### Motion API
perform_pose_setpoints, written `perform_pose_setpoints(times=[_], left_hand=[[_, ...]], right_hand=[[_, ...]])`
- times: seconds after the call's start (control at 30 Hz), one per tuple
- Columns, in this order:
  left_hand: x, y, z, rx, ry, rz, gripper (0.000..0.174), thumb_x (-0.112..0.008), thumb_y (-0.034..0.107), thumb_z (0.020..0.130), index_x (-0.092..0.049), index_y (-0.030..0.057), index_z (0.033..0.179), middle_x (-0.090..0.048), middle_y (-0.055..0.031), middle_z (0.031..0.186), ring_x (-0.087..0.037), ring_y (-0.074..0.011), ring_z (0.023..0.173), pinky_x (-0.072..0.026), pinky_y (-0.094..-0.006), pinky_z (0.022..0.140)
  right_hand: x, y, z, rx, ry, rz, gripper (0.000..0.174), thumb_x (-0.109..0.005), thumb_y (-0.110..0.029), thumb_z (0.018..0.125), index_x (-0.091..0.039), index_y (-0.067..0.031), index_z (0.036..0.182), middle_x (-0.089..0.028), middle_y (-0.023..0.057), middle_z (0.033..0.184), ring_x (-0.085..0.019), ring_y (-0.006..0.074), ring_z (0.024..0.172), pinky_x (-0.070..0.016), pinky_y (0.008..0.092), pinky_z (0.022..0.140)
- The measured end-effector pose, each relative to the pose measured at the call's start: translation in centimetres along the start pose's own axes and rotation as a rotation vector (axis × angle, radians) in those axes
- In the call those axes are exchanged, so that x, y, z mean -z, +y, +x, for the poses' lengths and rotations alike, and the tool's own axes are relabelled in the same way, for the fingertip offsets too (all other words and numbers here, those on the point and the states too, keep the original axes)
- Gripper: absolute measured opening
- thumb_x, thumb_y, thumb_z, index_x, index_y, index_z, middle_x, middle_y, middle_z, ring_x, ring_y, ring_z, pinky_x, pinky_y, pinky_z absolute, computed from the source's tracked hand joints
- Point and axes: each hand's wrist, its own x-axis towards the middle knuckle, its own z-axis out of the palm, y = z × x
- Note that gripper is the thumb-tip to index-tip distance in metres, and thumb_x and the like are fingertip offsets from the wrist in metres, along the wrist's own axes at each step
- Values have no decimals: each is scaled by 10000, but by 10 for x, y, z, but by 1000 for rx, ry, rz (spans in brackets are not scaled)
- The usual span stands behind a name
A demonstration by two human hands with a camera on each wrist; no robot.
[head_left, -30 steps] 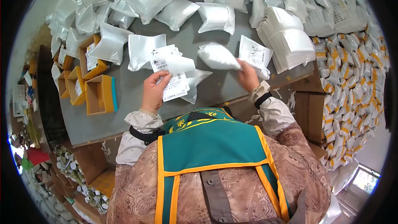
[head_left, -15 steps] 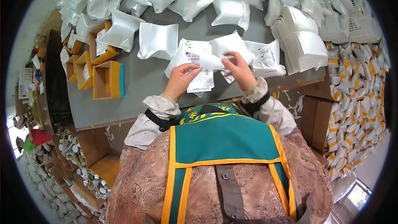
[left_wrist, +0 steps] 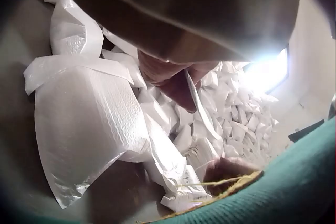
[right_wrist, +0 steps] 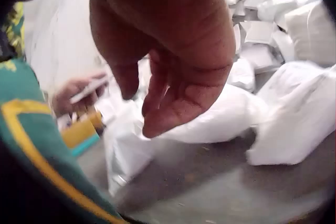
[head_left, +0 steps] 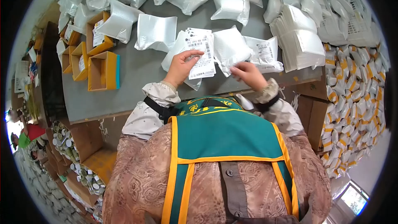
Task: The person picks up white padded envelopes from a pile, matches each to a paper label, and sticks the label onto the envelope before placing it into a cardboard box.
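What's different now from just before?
The right hand let go of the white paper covering the labels, and moved down a bit, towards the person. The labels show now, and a white scrap has appeared by the apron. The left hand still holds the labels; the boxes stayed put.

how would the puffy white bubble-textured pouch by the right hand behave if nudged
The puffy white bubble-textured pouch would probably give under the fingers, as its soft-looking skin bulges and creases. It would more likely slide over the grey tabletop than roll, given its pillow shape. It may be light for its size, but its contents are hidden.
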Motion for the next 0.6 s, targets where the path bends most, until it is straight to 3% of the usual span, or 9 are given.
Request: perform_pose_setpoints(times=[0.03, 0.1, 0.33, 0.47, 0.6], left_hand=[[-2, -2, 1, -2, 0, -1, 205, -568, 29, 885, -668, 0, 1061, -670, -65, 1003, -608, -107, 899, -502, -241, 796], [-3, -3, 2, -8, 1, 16, 203, -583, 37, 883, -668, 2, 1064, -668, -65, 1011, -605, -108, 905, -503, -242, 799], [-5, -7, -3, -8, 118, -52, 197, -613, 54, 880, -673, 6, 1062, -663, -64, 1021, -599, -119, 932, -502, -243, 797], [3, -19, -11, -63, 246, -75, 193, -620, 63, 881, -668, -1, 1057, -663, -73, 1000, -617, -128, 885, -512, -246, 783], [-3, -15, -23, 78, 175, -187, 176, -638, 79, 877, -659, -24, 1018, -666, -81, 957, -634, -112, 806, -519, -231, 721]], right_hand=[[-15, -20, 7, 23, 60, 130, 284, -703, -246, 823, -670, 36, 840, -621, 34, 650, -560, 110, 594, -448, 267, 551], [-33, -30, 22, 25, 9, 93, 283, -696, -242, 833, -669, 40, 834, -612, 26, 648, -539, 100, 583, -429, 255, 535], [-41, -17, 35, -19, -83, 222, 253, -657, -198, 865, -673, 55, 874, -606, 31, 652, -512, 85, 559, -411, 233, 513], [-34, -17, 39, -10, 45, 221, 213, -635, -171, 885, -670, 39, 883, -621, 14, 713, -529, 64, 584, -424, 220, 523], [-23, -20, 46, 50, 72, 210, 208, -626, -162, 891, -665, 42, 899, -624, 10, 728, -529, 51, 592, -426, 208, 534]])
